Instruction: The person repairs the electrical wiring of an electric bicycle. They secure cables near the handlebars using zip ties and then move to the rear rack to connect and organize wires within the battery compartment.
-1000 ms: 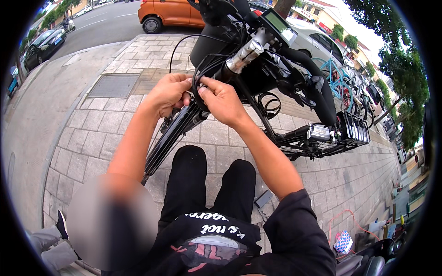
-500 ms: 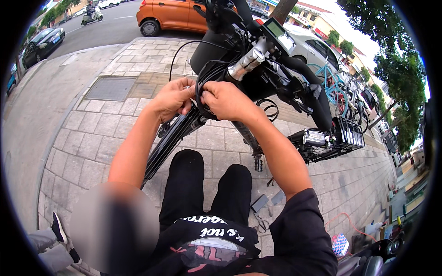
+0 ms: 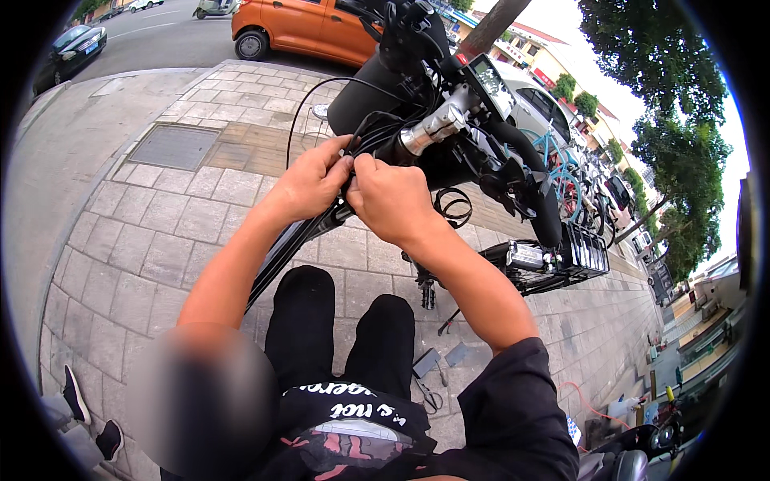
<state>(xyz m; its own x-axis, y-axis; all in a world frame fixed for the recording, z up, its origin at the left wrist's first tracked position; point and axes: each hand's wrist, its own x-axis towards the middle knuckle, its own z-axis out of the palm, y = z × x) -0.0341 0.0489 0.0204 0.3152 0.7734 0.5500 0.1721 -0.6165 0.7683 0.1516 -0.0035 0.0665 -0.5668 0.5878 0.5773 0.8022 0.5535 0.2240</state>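
Observation:
A black bicycle (image 3: 449, 136) lies tilted in front of me on a paved sidewalk, its silver stem and a small display near the handlebar. My left hand (image 3: 309, 180) and my right hand (image 3: 393, 200) meet at the frame just below the handlebar. Both pinch a bundle of thin black cables (image 3: 353, 148) against the black frame tube (image 3: 297, 236). Fingers of both hands are closed on the cables. A loop of cable (image 3: 301, 104) arcs up behind my left hand.
A rear rack with a battery box (image 3: 553, 260) sticks out to the right. Small tools (image 3: 433, 373) lie on the paving by my knees. An orange car (image 3: 305, 28) is parked behind. More bicycles (image 3: 577, 184) stand at the right. Someone's shoes (image 3: 88, 417) are at lower left.
Both hands have stayed on the cable bundle, working slightly higher along the frame toward the handlebar. The view has shifted a little, and the bicycle sits more to the right.

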